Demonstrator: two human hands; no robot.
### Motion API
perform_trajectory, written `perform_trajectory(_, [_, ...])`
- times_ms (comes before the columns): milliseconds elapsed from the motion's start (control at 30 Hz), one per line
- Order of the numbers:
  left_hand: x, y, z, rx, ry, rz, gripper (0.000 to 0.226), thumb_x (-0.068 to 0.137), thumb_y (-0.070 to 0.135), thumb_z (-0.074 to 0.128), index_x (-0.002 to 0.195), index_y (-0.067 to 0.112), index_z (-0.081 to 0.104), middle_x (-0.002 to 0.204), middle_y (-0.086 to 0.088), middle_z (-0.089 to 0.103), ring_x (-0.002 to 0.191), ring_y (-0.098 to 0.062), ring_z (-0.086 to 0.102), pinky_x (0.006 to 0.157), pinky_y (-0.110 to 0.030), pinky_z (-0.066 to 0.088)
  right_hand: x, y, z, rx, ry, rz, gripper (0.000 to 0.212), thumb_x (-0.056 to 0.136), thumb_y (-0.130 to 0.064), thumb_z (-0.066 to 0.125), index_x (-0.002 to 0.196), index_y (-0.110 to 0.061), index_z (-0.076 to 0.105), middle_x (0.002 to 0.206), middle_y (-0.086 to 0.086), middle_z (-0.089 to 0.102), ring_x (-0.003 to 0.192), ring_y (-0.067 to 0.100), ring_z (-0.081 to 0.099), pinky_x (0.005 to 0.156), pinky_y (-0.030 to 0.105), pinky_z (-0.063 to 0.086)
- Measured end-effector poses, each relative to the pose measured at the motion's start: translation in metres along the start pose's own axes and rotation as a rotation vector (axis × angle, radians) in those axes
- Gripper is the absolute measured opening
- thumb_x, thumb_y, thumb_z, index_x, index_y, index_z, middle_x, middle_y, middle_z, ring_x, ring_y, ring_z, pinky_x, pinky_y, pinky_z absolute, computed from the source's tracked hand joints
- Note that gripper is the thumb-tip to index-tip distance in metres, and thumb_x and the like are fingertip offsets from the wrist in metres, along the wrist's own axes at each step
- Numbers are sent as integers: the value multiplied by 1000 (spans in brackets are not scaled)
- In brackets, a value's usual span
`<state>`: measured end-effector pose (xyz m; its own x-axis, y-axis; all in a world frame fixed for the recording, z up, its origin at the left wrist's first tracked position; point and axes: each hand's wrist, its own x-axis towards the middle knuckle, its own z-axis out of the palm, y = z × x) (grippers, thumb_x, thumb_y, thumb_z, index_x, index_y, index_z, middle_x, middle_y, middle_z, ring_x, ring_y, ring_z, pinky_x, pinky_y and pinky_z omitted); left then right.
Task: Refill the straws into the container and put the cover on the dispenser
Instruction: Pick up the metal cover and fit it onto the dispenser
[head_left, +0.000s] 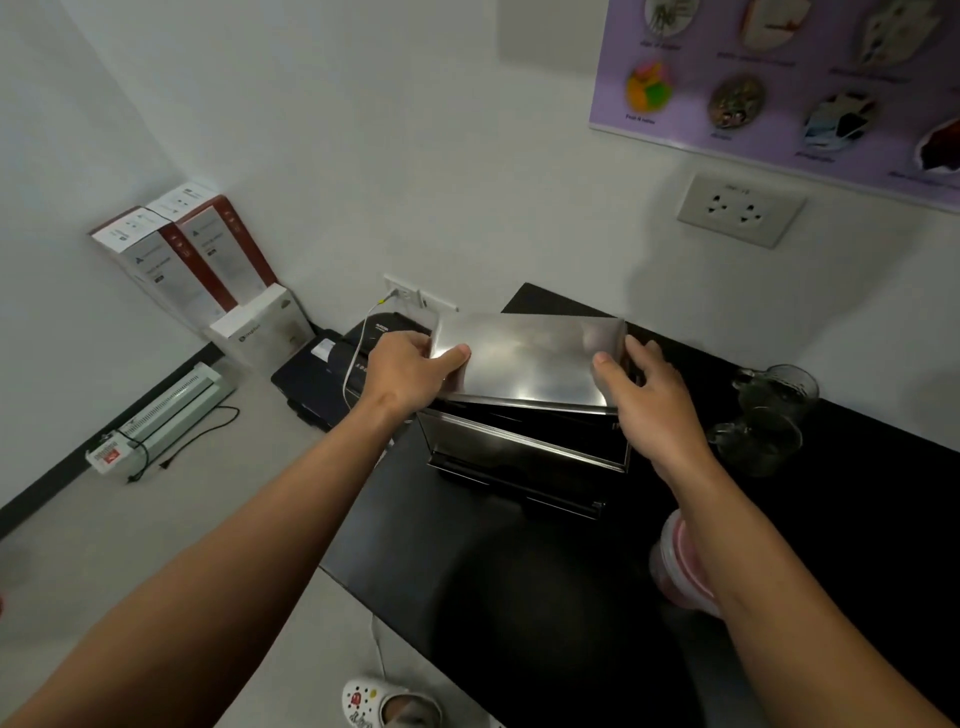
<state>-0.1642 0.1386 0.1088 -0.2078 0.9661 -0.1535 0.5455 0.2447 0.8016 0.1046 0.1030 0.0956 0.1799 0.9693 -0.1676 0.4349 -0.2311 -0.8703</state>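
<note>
A shiny steel cover (527, 358) is held tilted over the open top of the steel straw dispenser (524, 452), which stands on the black counter (493, 582). My left hand (410, 364) grips the cover's left end, thumb on top. At the cover's right end is my right hand (641, 384), with its thumb on top and fingers around the edge. The cover's near edge rests at the dispenser's top while its far edge is raised. No straws are visible; the inside of the dispenser is dark.
Clear glass mugs (769, 415) stand right of the dispenser. A pink-lidded container (680, 566) sits under my right forearm. Left of the counter are a black machine (332, 374), boxes (192, 260) and a laminator (166, 410) on the floor. A wall socket (740, 208) is above.
</note>
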Motion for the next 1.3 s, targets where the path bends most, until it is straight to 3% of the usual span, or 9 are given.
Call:
perform_trajectory(200, [6,-5,7,62,-9,-13,27,88,42,81,90,15,83,79,2,82,70,-10,78,66,-24,58,5,16,5,-18,-17,33,70,99,-58,54,161,-30,35,175,2,14,160,25,14,125,49,22])
perform_trajectory(400, [5,-7,7,20,-36,3,29,89,41,80,96,12,81,86,-2,83,80,-19,80,86,-42,65,4,24,4,40,-29,35,70,98,-53,61,160,-31,37,174,2,17,157,24,23,119,41,27])
perform_trajectory(567, [-2,-14,10,-44,-54,39,14,95,38,75,83,32,71,89,11,79,89,-12,77,93,-41,63,2,30,-3,53,-36,29,71,96,-51,64,159,-29,39,173,2,22,157,22,24,112,33,25])
perform_trajectory(667, [-3,-17,9,-169,-107,4,13,100,29,71,107,20,77,108,0,81,100,-14,78,100,-41,60,2,36,-9,72,-30,26,71,96,-49,67,158,-26,41,170,3,30,155,21,30,112,32,28])
perform_trajectory(733, [-4,-21,7,-229,-137,-3,13,102,26,67,112,22,74,112,2,80,93,1,77,98,-32,60,1,38,-10,111,-30,20,71,95,-46,69,157,-24,43,165,-2,40,150,18,38,113,29,33])
perform_trajectory(833, [-9,-27,4,-279,-174,27,16,106,24,62,119,30,70,110,13,77,95,3,74,96,-27,56,-3,40,-9,155,-32,3,66,95,-41,72,154,-24,48,141,-21,50,133,3,47,97,19,37])
perform_trajectory(933, [-13,-32,3,-289,-180,37,33,108,22,59,140,18,64,122,6,75,111,-4,70,102,-28,55,-8,45,-7,177,-24,6,61,94,-40,73,150,-29,53,121,-42,56,111,-21,53,93,16,38])
perform_trajectory(1100, [-16,-37,2,-275,-183,30,41,108,23,59,148,14,57,132,3,72,118,-4,68,111,-34,52,-12,52,-7,217,-46,11,67,95,-38,73,155,-26,46,141,-21,51,133,3,48,100,19,38])
perform_trajectory(1300, [-22,-38,3,-176,-149,118,42,108,21,59,150,18,56,118,23,70,104,14,70,94,-14,57,-14,56,-11,210,-96,5,68,97,-36,71,158,-28,41,141,-21,50,118,-9,53,90,7,38])
